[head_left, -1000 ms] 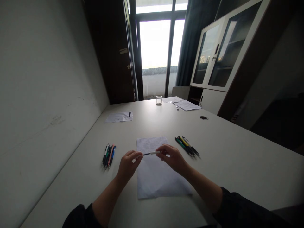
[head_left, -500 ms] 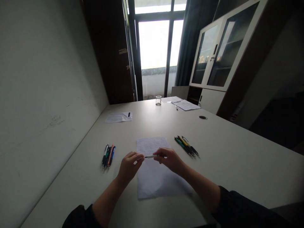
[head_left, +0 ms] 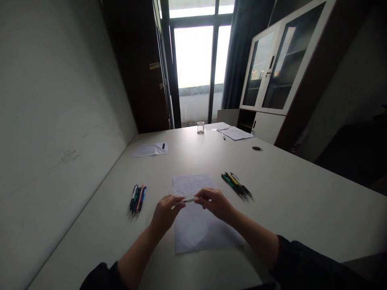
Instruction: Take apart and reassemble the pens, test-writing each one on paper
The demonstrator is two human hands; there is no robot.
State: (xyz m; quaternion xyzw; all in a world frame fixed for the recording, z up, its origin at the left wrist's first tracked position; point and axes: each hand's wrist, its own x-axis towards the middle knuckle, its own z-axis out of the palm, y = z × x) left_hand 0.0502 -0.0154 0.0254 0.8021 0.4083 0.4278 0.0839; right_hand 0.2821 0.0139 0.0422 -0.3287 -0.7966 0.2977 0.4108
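A slim white pen (head_left: 190, 199) with a darker section near its left end is held level between my two hands. My left hand (head_left: 165, 209) pinches that left end between thumb and fingers. At the other end, my right hand (head_left: 213, 199) closes thumb and fingertips on the white barrel. Both ends of the pen are hidden by fingers. Below lies a sheet of lined paper (head_left: 196, 231), with writing on its upper part.
Several pens (head_left: 137, 200) lie side by side on the left, and another group of pens (head_left: 236, 185) on the right. Farther back are a paper with a dark strip (head_left: 151, 149), a clear glass (head_left: 200, 128), stacked papers (head_left: 237, 133) and a round table hole (head_left: 256, 148).
My left hand has shifted slightly right, toward my right hand, so less of the pen shows between them. The right hand has hardly moved. The camera view has shifted a little.
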